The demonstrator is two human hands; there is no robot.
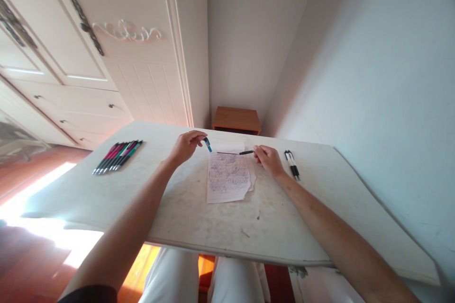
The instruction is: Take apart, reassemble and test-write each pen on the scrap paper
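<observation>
My left hand (189, 144) is above the far left corner of the scribbled paper, its fingers closed on a short blue and black pen barrel (207, 144). To the right, my right hand (267, 158) pinches the end of a black pen part (246, 152). A thin dark refill (227, 153) sticks out of that part toward the left, over the top of the paper. Between and below both hands lies the paper (227, 177), covered in dense pen scribble and torn at its lower right. Further sheets show underneath its right edge.
Several pens (117, 157) in pink, green and black lie side by side at the table's left. Two white and black pens (292, 164) lie right of my right hand. The white table (185, 213) borders a wall; a wooden cabinet (236, 118) stands behind it, a wardrobe (149, 75) at left.
</observation>
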